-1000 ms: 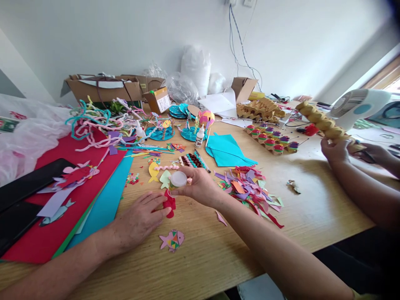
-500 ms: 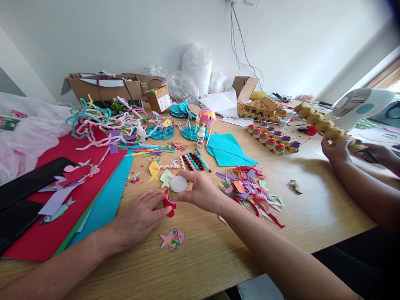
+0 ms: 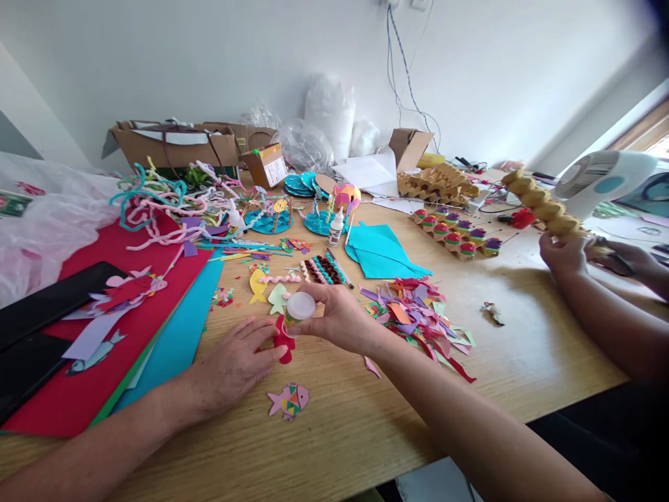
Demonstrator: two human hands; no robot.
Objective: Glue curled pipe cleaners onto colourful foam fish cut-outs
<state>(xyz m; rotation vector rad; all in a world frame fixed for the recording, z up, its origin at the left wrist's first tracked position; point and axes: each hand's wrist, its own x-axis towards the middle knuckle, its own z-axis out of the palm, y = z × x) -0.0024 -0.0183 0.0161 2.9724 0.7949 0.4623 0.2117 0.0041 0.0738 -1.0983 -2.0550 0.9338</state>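
Red paper cutout (image 3: 285,354) lies on the counter (image 3: 334,446); left hand (image 3: 237,359) pins its left edge, fingers loosely spread. Right hand (image 3: 337,321) pinches a small container (image 3: 301,305) at the cutout; touching or hovering, can't tell. Cutout looks light, bendy, easily creased: hold by edges. Count near hands: one cutout, one container, one pink fish (image 3: 289,401), one yellow fish (image 3: 256,286), one green fish (image 3: 277,298).

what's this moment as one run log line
left hand: touching red paper cutout | right hand: holding small whitish cylindrical container | nearby: pink fish-shaped paper cutout
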